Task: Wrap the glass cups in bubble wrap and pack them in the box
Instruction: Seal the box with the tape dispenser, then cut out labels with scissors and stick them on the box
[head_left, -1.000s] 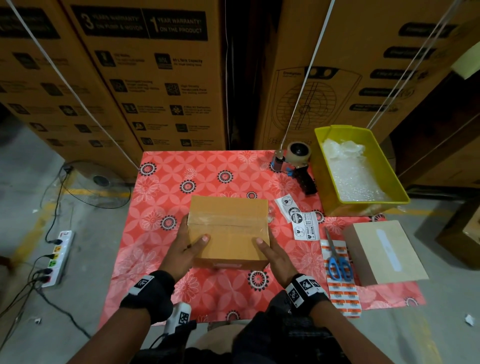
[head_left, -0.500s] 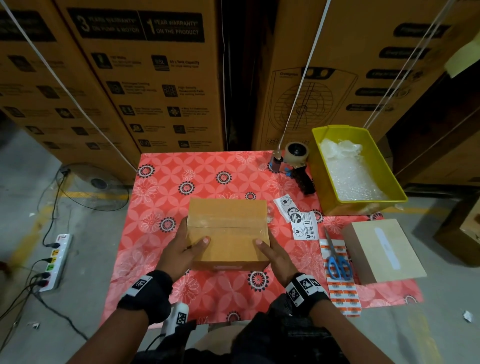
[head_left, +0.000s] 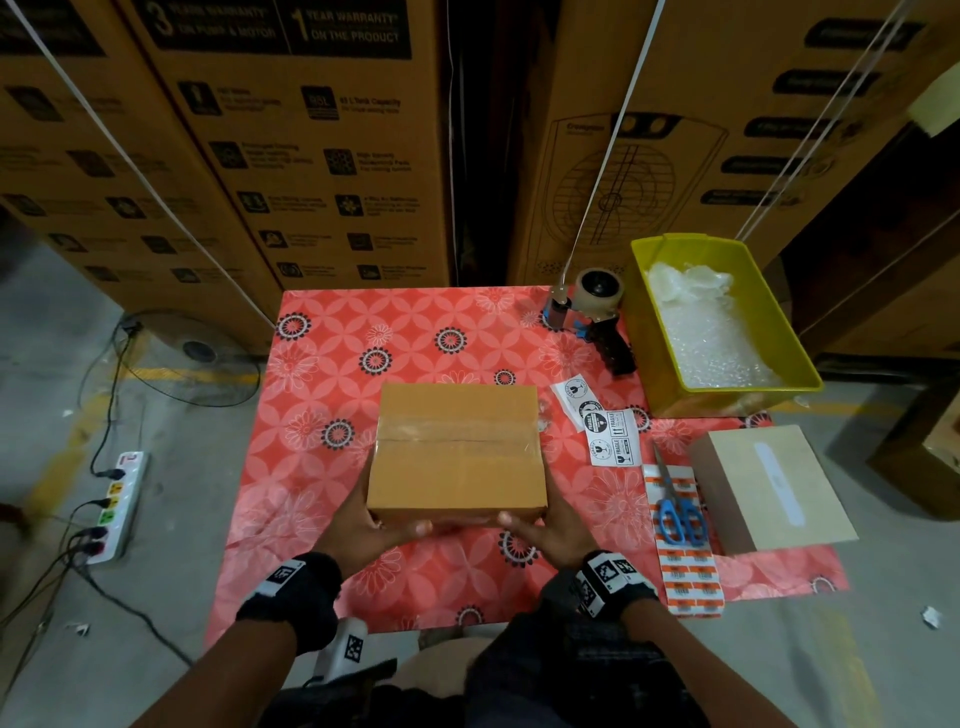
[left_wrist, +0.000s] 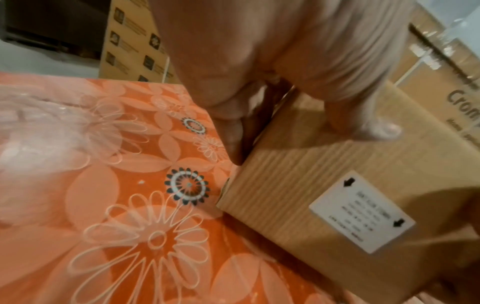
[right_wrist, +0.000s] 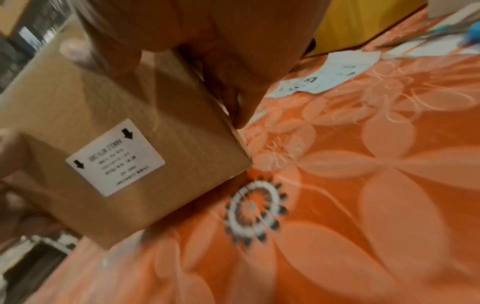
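A brown cardboard box (head_left: 457, 457), its top seam sealed with clear tape, is in the middle of the red flowered tablecloth (head_left: 322, 415). My left hand (head_left: 374, 525) grips its near left corner and my right hand (head_left: 545, 530) its near right corner. Both thumbs lie on the near face and the fingers run along the sides. In the left wrist view the box (left_wrist: 324, 185) shows a white label on that face. In the right wrist view the box's (right_wrist: 116, 115) near corner hangs just above the cloth. No glass cups are visible.
At the back right, a yellow tub (head_left: 644, 312) holds bubble wrap, with a tape dispenser (head_left: 597, 306) beside it. Fragile stickers (head_left: 602, 426), blue scissors (head_left: 678, 512) and a second taped box (head_left: 769, 488) lie to the right. Tall cartons stand behind; a power strip (head_left: 117, 504) lies on the floor at left.
My thumbs have slid from the box's top down onto its near face. The box looks slightly larger and its near edge has come up off the cloth.
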